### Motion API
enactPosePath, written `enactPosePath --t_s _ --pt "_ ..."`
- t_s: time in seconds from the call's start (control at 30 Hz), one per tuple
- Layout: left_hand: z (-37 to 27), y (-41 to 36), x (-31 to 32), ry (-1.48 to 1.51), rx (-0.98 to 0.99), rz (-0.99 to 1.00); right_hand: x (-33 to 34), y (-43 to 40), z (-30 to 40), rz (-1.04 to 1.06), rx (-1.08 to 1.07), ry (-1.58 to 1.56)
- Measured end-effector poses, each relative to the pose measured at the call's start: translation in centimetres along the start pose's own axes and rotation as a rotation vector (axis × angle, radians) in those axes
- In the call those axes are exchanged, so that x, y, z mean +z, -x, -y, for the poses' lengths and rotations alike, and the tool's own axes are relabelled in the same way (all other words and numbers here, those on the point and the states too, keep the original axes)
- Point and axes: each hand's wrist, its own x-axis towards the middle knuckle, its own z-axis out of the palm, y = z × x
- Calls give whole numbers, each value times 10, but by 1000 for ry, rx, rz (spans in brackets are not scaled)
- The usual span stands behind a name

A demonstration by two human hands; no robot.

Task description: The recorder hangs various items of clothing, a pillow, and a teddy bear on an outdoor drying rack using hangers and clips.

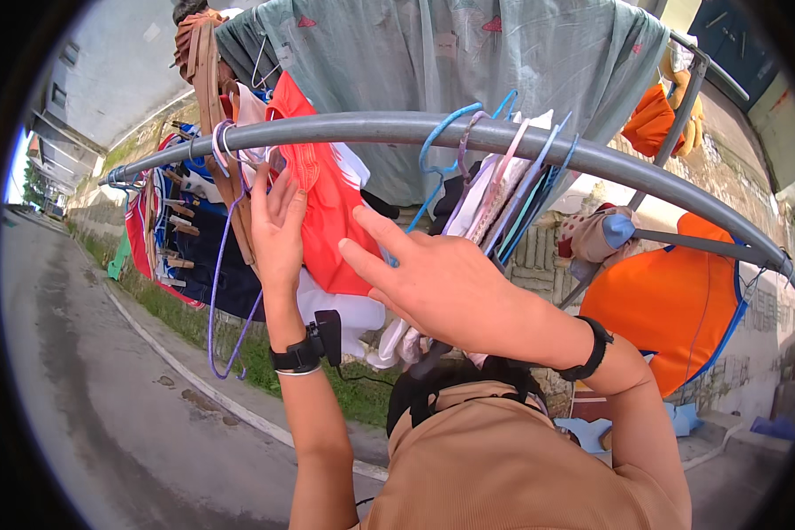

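A red garment (328,225) hangs below a grey metal rail (384,127), between my two hands. My left hand (279,228) is raised palm up at the garment's left edge, fingers apart, near the hooks of several hangers; whether it touches the cloth I cannot tell. My right hand (430,278) is in front of the garment's lower right part, fingers spread, with nothing seen in it. A purple hanger (217,285) dangles left of my left hand. Right of the garment, a blue hanger (430,142) and several others hang from the rail, some bearing clothes.
A grey-green curtain-like cloth (464,73) hangs behind the rail. Wooden clothespins (184,228) and dark clothes are at the left. An orange garment with blue trim (662,311) hangs at the right, near a slanted metal bar (702,245). Grass and a paved road (139,411) lie below.
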Motion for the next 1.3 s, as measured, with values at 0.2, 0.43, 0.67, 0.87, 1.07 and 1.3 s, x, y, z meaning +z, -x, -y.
enactPosePath --t_s 0.2,0.43,0.67,0.87,1.07,1.3 --pt "11 -11 -47 84 34 159 15 -12 -24 441 211 356" --pt "32 -30 -101 -135 129 21 -10 7 -8 402 355 404" --pt "39 -29 -104 -276 196 -142 -28 38 -4 371 631 570" --pt "43 -20 -97 -101 108 -164 -35 64 -10 273 884 726" --pt "45 -16 -97 -50 223 -52 5 39 10 -178 1090 569" --pt "51 -19 -88 -40 317 9 48 54 -61 -815 882 -138"
